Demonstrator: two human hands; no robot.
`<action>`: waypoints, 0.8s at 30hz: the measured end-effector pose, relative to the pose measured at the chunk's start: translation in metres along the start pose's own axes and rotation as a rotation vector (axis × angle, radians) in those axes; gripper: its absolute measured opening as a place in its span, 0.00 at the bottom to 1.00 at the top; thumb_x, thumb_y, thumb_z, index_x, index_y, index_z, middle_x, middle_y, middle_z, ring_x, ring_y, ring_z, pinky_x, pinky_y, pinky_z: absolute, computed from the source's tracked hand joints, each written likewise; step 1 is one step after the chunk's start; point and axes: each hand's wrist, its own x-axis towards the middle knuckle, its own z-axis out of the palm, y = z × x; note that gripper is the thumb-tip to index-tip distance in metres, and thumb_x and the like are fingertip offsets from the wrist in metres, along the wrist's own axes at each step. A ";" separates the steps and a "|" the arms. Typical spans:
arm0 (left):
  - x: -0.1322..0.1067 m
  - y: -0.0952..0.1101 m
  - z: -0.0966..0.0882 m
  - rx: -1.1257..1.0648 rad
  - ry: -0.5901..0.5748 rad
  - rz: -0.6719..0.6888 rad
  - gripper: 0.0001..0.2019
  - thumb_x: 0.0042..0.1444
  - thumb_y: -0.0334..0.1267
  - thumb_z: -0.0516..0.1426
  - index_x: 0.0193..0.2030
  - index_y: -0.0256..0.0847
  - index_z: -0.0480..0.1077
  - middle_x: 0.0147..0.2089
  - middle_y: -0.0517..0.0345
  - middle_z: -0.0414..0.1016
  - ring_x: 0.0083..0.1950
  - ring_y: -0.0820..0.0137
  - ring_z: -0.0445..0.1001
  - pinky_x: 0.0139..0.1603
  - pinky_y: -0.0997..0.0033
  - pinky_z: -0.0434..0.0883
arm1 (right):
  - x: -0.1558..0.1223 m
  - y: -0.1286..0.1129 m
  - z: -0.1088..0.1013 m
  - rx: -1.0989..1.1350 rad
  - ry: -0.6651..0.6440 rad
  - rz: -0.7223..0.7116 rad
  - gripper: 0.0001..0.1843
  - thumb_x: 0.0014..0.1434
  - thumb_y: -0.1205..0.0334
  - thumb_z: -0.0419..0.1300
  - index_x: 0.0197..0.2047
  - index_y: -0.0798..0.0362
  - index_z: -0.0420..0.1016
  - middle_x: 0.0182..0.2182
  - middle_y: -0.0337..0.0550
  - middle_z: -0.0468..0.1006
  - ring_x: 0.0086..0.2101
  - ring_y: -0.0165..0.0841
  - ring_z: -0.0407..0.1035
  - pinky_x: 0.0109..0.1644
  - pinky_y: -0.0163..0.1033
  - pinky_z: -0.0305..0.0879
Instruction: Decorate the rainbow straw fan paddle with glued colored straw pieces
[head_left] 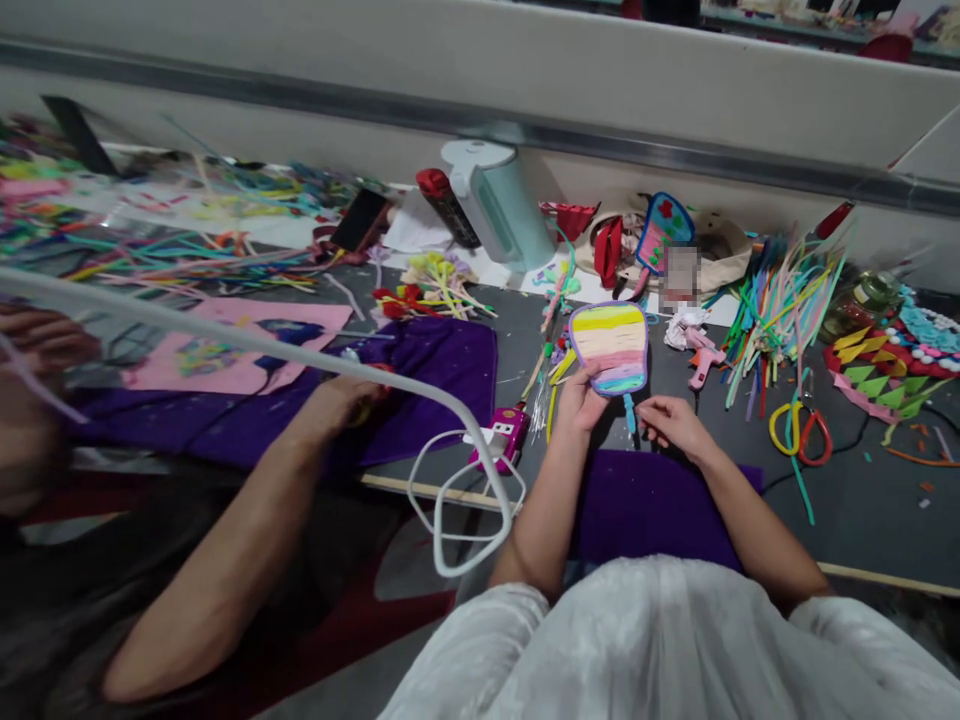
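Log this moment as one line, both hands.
left hand: gripping striped panel | right hand: near blue stem | purple mat: between forearms

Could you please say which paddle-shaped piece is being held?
The striped piece, in the left hand; the blue, red-flowered piece is farther back, untouched.

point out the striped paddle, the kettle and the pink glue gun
Striped paddle (610, 346), head view: on its striped face
Kettle (513, 212), head view: on its body
Pink glue gun (704, 357), head view: on its body

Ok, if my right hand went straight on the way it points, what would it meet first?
Your right hand would probably meet the blue stick below the striped piece in your left hand; how close in depth is unclear.
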 end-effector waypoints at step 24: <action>-0.038 -0.015 -0.037 0.334 0.057 0.126 0.18 0.45 0.28 0.67 0.45 0.38 0.73 0.42 0.55 0.81 0.40 0.72 0.78 0.48 0.72 0.73 | -0.036 0.032 0.028 0.123 0.013 0.138 0.23 0.44 0.45 0.73 0.28 0.53 0.71 0.19 0.34 0.75 0.15 0.23 0.64 0.13 0.28 0.60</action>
